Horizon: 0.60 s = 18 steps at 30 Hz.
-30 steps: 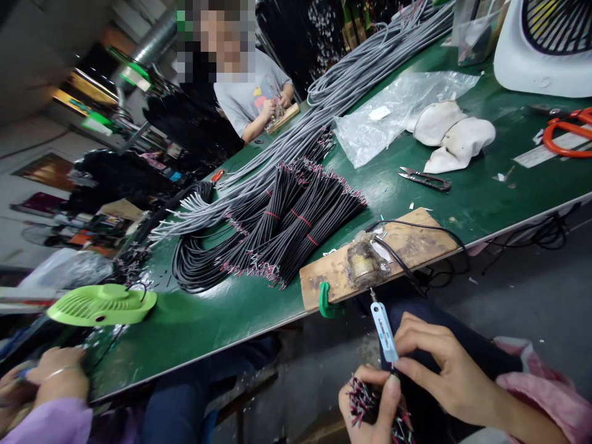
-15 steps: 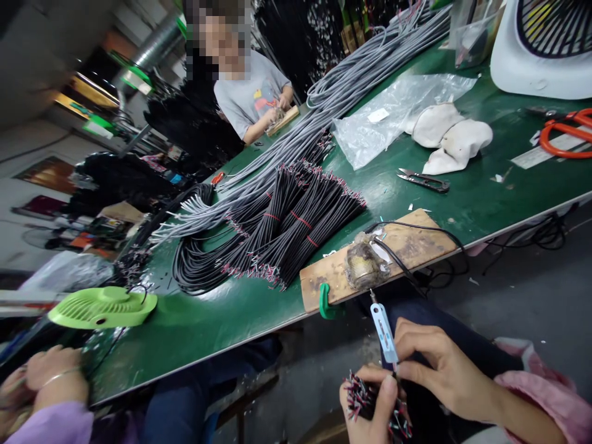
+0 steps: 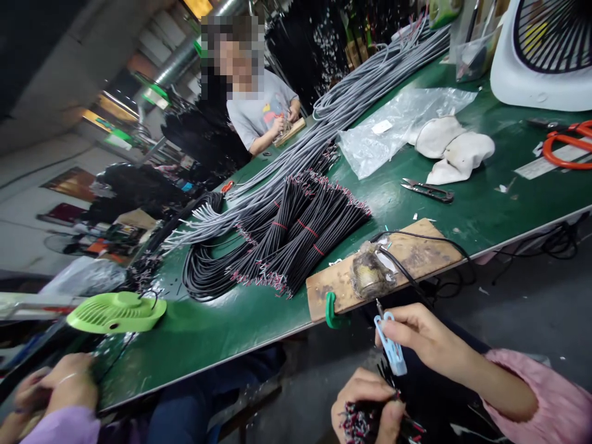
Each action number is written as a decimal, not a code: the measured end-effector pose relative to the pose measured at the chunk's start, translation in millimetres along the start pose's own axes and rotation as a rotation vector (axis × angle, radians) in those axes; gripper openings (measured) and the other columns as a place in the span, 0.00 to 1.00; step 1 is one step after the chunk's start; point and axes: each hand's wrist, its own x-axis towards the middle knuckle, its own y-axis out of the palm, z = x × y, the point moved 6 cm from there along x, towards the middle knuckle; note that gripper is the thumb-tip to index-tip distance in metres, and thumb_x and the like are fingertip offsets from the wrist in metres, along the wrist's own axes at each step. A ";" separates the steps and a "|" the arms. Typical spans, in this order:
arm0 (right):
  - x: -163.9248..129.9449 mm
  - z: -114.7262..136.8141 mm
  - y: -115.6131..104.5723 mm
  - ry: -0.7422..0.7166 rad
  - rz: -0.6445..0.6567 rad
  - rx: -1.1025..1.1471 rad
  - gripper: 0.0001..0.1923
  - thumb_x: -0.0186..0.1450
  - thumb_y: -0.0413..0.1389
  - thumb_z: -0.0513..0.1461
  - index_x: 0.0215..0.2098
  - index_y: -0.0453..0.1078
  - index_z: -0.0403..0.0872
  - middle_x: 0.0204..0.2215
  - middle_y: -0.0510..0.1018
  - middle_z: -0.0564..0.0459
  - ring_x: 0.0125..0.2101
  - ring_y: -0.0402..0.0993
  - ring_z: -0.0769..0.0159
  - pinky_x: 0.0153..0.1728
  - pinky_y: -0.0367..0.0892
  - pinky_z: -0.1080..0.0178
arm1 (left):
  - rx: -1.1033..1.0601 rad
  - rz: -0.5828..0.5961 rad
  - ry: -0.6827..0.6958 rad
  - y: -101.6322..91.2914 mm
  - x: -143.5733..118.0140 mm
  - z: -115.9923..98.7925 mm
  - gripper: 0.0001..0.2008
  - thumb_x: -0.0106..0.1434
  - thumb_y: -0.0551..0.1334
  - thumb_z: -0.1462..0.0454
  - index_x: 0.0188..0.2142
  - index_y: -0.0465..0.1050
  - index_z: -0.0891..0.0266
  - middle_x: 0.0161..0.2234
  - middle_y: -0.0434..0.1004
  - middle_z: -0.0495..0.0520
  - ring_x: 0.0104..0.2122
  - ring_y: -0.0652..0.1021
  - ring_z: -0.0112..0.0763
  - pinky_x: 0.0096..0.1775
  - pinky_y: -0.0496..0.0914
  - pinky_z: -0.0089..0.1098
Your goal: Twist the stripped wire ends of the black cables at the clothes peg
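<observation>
The person's right fingers (image 3: 406,337) are pinching a light-blue clip (image 3: 396,361); below them, the left fingers (image 3: 365,390) are grasping a bundle of thin wires (image 3: 356,423). Just beyond the right fingers, a grimy motor (image 3: 369,277) is sitting on a wooden board (image 3: 430,248) at the surface's (image 3: 198,342) edge.
</observation>
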 end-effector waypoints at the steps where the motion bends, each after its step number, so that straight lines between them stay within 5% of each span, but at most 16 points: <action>1: 0.3 -2.2 1.2 0.014 0.010 0.056 0.29 0.59 0.58 0.59 0.24 0.71 0.41 0.19 0.68 0.57 0.21 0.60 0.72 0.23 0.56 0.68 | 0.010 -0.004 0.015 1.1 2.2 -1.5 0.07 0.54 0.72 0.58 0.26 0.78 0.55 0.20 0.75 0.46 0.16 0.74 0.26 0.19 0.64 0.25; 9: 0.7 -19.2 9.9 0.071 0.048 0.519 0.22 0.58 0.65 0.52 0.25 0.73 0.40 0.20 0.69 0.56 0.21 0.62 0.74 0.23 0.57 0.70 | 0.054 0.044 0.027 9.8 7.7 0.2 0.06 0.55 0.71 0.58 0.26 0.79 0.55 0.19 0.77 0.45 0.15 0.73 0.24 0.19 0.66 0.23; 14: 0.4 -26.7 17.4 0.083 0.175 0.615 0.27 0.58 0.62 0.56 0.28 0.75 0.38 0.20 0.70 0.53 0.21 0.63 0.73 0.23 0.57 0.69 | -0.048 0.036 -0.094 6.9 -0.8 17.4 0.04 0.54 0.72 0.60 0.28 0.80 0.55 0.20 0.77 0.46 0.11 0.67 0.20 0.14 0.61 0.23; 18: -0.9 -40.5 7.1 0.111 0.134 0.653 0.28 0.62 0.57 0.57 0.30 0.76 0.39 0.21 0.71 0.52 0.23 0.62 0.73 0.24 0.55 0.70 | -0.029 0.028 -0.098 5.5 -0.6 17.0 0.06 0.53 0.72 0.58 0.26 0.80 0.55 0.20 0.77 0.47 0.14 0.71 0.23 0.17 0.62 0.24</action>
